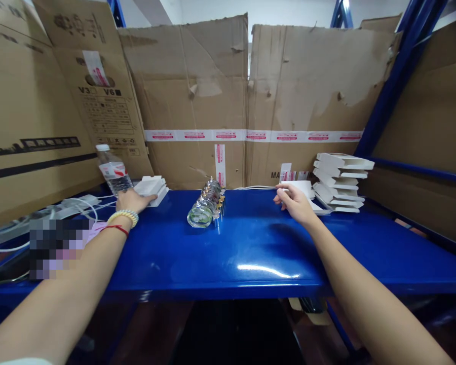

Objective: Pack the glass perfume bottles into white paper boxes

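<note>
Both arms are stretched out over a glossy blue shelf [251,253], one hand going to each side. The left hand [131,202] is resting on a small stack of white flat boxes [152,186] over at the left, fingers laid loosely on top of it rather than pinching anything; there's a beaded bracelet and a red string on that wrist. Right behind that hand stands a clear plastic water bottle [113,170] with a white cap and a red-and-white label, tilted a bit in the view, and I can't tell how much is in it. The right hand [294,200] is on the other side, fingers curled down onto a low pile of white flat cartons [302,187]; it looks like it's touching the top one, but whether it's actually gripping it I can't tell. Just beside that, further right, is a taller messy stack of folded white cartons [342,182], all look empty and unassembled. In the middle of the shelf, between the two hands and apart from both, there's a row of small clear glass bottles [207,205] lying packed together, with gold and silver tops; contents are too small to make out. Big brown cardboard sheets [197,101] with red-and-white tape wall in the back. Some white cables [79,203] sit at far left.
</note>
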The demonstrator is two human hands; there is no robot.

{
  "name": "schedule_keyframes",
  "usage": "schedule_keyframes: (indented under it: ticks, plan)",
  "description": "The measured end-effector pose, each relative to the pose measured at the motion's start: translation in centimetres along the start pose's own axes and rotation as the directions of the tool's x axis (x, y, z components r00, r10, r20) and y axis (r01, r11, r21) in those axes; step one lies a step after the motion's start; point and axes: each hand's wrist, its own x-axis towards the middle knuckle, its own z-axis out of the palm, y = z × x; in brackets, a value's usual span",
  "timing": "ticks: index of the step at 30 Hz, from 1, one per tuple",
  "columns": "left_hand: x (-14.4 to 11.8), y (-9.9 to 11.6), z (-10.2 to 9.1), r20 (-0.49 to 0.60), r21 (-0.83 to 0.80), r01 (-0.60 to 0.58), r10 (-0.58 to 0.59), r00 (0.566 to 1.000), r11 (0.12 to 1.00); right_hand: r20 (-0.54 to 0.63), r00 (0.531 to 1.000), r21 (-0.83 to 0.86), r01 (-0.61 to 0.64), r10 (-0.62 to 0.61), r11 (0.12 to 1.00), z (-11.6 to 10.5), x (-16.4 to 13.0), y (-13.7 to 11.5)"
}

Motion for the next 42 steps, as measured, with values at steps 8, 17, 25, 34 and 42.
schedule_keyframes:
  ticks: [8,17,25,34,42]
  plan:
    - [-1.2,1.8,-0.2,0.063,0.18,0.159,-0.172,0.983,0.971,-0.455,0.885,-0.299,-0.048,-0.098,0.953,-2.0,0.9,0.5]
    - [-3.1,13.3,-4.0,-0.588,-0.218,-0.356,0.168,0.791,0.909,-0.379,0.918,-0.787,-0.386,0.117,0.481,-3.3,0.9,1.2]
    - [-14.4,26.9,-0.7,-0.422,-0.37,-0.848,0.744,0.518,0.38,-0.178,0.903,-0.875,-0.327,0.392,0.356,-1.9,0.3,1.0]
    - [-18.1,25.2,9.6,0.303,-0.401,-0.669,0.78,0.548,0.626,-0.256,0.916,-0.862,-0.361,0.308,0.356,-1.5,0.3,0.8]
    - [-18.6,25.1,10.0,0.327,-0.542,-0.49,0.708,0.626,0.683,-0.314,0.924,-0.81,-0.38,0.216,0.448,-1.6,0.1,-0.1]
